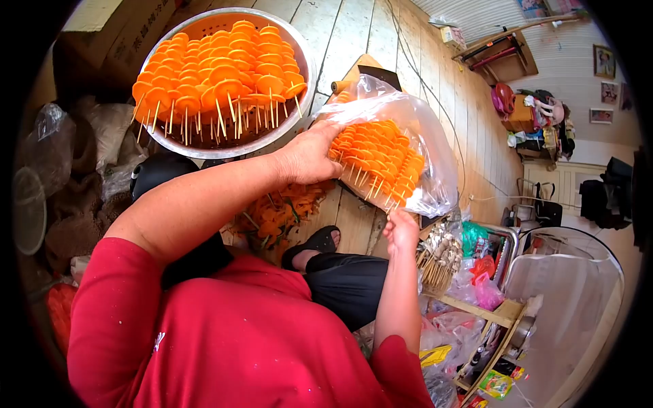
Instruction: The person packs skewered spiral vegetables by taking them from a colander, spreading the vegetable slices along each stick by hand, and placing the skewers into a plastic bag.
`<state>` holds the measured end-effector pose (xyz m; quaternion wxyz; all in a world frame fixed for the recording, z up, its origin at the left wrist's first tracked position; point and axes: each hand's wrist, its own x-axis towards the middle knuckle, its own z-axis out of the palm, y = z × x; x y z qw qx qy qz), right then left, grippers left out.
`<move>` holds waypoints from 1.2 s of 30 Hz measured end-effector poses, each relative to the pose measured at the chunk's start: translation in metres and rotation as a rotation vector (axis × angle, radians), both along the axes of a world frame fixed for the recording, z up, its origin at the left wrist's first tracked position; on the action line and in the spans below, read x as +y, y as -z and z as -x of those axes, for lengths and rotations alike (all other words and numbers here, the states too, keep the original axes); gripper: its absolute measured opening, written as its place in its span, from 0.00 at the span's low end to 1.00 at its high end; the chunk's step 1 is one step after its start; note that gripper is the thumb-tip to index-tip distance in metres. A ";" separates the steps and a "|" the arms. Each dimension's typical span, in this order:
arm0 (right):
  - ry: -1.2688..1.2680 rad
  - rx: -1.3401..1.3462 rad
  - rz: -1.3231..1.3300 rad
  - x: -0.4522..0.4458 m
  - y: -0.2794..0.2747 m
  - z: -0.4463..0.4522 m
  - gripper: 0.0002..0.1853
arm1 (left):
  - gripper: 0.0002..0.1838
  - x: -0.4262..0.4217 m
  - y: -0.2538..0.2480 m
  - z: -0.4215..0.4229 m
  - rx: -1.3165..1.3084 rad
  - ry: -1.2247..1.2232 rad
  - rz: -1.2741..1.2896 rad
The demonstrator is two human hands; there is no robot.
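Note:
Skewers of thin orange carrot slices [381,160] lie stacked in a clear plastic bag [435,146], their bare stick ends toward me. My left hand [309,155] is closed at the bag's left edge, beside the skewers; its fingertips are partly hidden. At the near right corner of the stack, my right hand [401,233] pinches the stick end of a carrot skewer. A large metal basin [303,112] at the upper left holds many more carrot skewers [221,64], piled in rows with their sticks pointing toward me.
Carrot peelings [275,214] are heaped on the wooden floor [347,34] by my sandalled foot [316,245]. Skewered pale pieces [442,248] lie to the right, near a wooden rack [486,313] and plastic bags. A cardboard box [115,41] stands behind the basin.

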<state>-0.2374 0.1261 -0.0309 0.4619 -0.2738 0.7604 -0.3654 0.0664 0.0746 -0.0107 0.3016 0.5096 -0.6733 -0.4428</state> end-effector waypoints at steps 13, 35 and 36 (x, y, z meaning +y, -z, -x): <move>-0.079 0.172 -0.091 -0.034 0.033 0.017 0.06 | 0.42 0.000 -0.003 -0.009 -0.001 -0.001 -0.038; -0.347 0.407 0.337 -0.041 -0.005 -0.024 0.09 | 0.39 0.002 0.005 -0.003 0.070 -0.029 -0.007; -0.407 0.360 0.367 -0.041 -0.026 -0.051 0.09 | 0.39 0.003 0.007 -0.002 0.071 -0.026 0.000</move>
